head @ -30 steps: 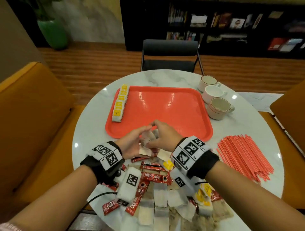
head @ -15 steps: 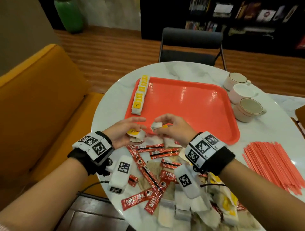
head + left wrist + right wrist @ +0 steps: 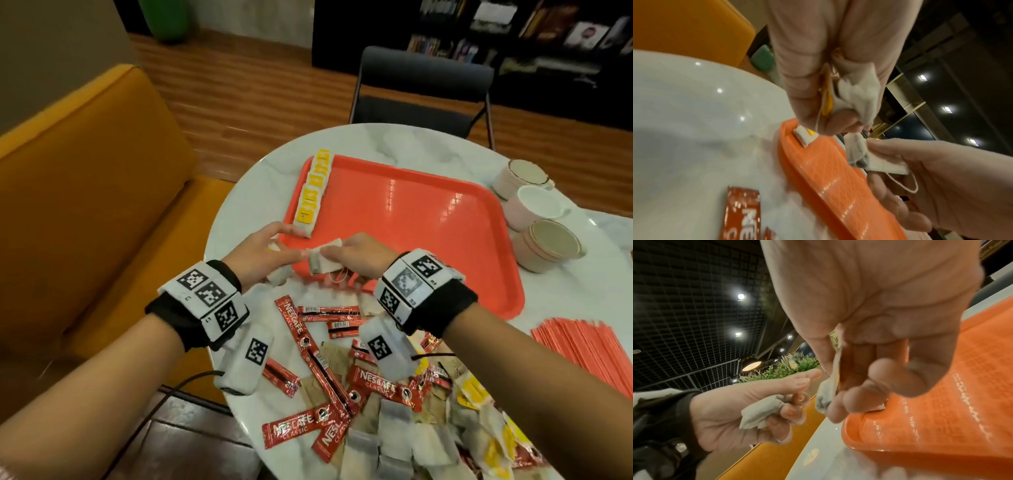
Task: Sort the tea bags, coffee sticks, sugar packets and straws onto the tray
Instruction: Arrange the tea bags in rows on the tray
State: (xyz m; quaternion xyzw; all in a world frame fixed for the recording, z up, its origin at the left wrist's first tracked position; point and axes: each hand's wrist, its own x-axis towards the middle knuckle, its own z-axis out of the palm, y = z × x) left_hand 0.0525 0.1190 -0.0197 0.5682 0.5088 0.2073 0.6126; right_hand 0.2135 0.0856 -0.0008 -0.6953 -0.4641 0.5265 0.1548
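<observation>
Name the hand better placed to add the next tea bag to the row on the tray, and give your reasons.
Left. The left hand grips a tea bag just short of the near end of the tea bag row on the tray. The right hand, also holding one, sits farther right.

wood floor, orange sofa, black chair, dark bookshelves.

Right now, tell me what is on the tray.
A row of yellow-labelled tea bags lies along the left edge of the tray; most of its floor shows bare. The right hand, holding a tea bag, covers part of the near edge, so that strip cannot be seen.
</observation>
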